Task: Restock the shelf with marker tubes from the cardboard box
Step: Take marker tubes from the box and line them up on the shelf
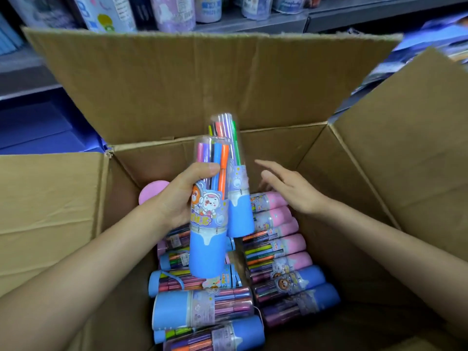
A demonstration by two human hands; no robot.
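Holding perhaps two tubes (210, 198) above box (367, 198).

Two blue tubes (212, 198) are held upright by the left hand (177, 196) above the box (177, 84); the right hand (291, 188) is spread over pink tubes (276, 216).

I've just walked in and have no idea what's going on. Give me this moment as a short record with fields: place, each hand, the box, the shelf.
place: a shop aisle, seen from above an open cardboard box
left hand: left hand grips two blue-based marker tubes, upright above the box
right hand: right hand open, fingers straight, reaching toward the pink-capped tubes
box: many tubes lying on their sides, pink and blue ends
shelf: shelf behind the box, already holding tubes
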